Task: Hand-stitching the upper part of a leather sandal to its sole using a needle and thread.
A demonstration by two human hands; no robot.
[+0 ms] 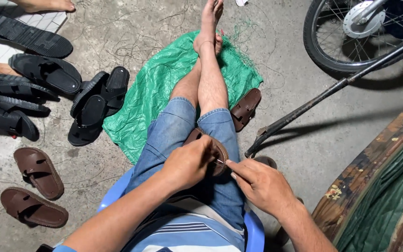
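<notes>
A brown sandal rests on my lap, over rolled-up blue jeans. My left hand is closed around the sandal's edge and holds it against my knee. My right hand pinches something thin, like a needle or thread, at the sandal's rim right beside the left fingers. What it pinches is too small to make out. My bare legs stretch forward, crossed, over a green sack on the concrete floor.
Another brown sandal lies by my right leg. Two brown sandals and several black ones lie at left. Someone's bare foot is at top left. A motorbike wheel and a dark bar stand at right, a blue chair under me.
</notes>
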